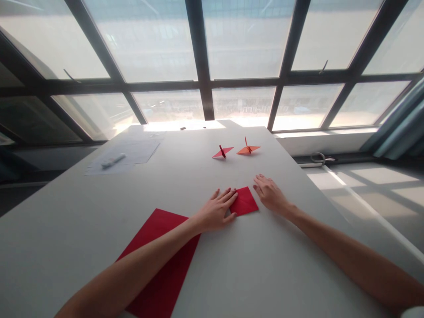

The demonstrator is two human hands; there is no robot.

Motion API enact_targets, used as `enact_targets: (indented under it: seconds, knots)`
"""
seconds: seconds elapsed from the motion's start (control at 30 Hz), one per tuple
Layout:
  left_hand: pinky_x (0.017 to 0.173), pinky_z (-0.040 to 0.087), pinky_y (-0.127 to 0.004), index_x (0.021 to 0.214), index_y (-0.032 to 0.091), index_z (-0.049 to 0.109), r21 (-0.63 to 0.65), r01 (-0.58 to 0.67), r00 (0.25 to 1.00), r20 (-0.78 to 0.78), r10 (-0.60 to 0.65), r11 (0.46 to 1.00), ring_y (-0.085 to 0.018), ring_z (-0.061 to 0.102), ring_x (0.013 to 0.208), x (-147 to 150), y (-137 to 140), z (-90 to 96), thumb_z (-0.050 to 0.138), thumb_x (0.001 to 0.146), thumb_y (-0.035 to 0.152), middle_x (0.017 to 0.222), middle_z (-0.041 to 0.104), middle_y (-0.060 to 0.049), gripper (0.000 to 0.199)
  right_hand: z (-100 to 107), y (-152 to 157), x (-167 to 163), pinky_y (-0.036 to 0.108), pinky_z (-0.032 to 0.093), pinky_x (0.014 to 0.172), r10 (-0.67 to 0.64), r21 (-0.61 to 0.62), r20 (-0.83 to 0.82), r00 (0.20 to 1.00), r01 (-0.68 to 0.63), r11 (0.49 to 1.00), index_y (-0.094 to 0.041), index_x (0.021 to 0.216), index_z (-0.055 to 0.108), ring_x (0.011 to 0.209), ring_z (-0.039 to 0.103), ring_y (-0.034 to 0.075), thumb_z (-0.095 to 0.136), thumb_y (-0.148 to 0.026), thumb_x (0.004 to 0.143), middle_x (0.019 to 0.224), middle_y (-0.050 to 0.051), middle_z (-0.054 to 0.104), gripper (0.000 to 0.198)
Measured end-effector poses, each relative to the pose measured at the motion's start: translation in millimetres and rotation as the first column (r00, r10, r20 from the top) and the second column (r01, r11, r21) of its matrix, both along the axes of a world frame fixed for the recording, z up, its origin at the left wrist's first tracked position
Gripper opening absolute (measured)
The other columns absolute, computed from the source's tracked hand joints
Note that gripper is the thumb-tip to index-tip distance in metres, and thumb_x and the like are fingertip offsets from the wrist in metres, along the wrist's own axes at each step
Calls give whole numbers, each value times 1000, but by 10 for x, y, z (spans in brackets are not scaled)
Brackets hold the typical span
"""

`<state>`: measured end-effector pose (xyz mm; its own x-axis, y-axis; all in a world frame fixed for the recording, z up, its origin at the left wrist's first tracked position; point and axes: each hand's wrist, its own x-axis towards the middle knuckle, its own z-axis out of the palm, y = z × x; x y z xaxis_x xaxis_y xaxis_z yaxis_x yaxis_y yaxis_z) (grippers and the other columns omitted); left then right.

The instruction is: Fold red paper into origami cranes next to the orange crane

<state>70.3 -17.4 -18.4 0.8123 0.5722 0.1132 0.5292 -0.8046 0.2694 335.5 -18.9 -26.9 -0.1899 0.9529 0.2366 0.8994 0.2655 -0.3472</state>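
Observation:
A small folded square of red paper (245,202) lies flat on the white table. My left hand (218,209) rests on its left edge, fingers spread and stretched out. Just right of the square, my right hand (270,192) lies with its fingers extended, apart from the paper and holding nothing. Under my left forearm is a large red sheet (172,269), partly covered by the arm. Beyond my hands stand a red paper crane (223,152) and an orange paper crane (248,149), both with wings spread.
White papers (142,150) lie at the far left of the table (82,229), with a white and grey object (113,160) on them that I cannot make out. Windows rise behind the far edge. A coiled cable (318,158) sits right of the table, near a curtain (394,123).

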Motion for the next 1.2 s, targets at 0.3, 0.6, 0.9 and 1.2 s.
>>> enact_targets:
  seconds: [0.3,0.6,0.9,1.2]
  knots:
    - [122,15,-45,153,22,28,29,46,997,53,-48,999,-25,32,144,-10,-44,102,59,88,35,154,39,-11,73,44,-118,-165,40,45,94,118,86,-125,985,-108,990,-19,108,68,104,55,25,61,-24,88,107,11,63,22]
    - [110,39,-40,129,29,61,88,54,986,151,-67,995,-22,50,126,-15,-19,130,48,97,25,135,57,-6,35,41,-162,-187,37,45,87,128,114,-195,973,-107,988,-20,96,65,97,55,23,65,-16,83,98,7,62,14]
    - [98,47,-34,107,23,72,-34,-5,964,267,13,999,-19,62,104,1,2,107,52,94,23,114,64,-7,24,63,-218,-228,30,47,75,242,169,-236,941,-205,964,-19,80,60,83,59,19,57,-6,85,83,4,65,15]
    - [97,50,-34,105,22,70,-35,-55,945,320,63,998,-19,62,101,3,-5,58,57,90,21,112,63,-7,20,67,-282,-252,34,49,84,473,206,10,881,-465,861,-18,93,63,92,62,21,49,-8,94,94,8,71,18]
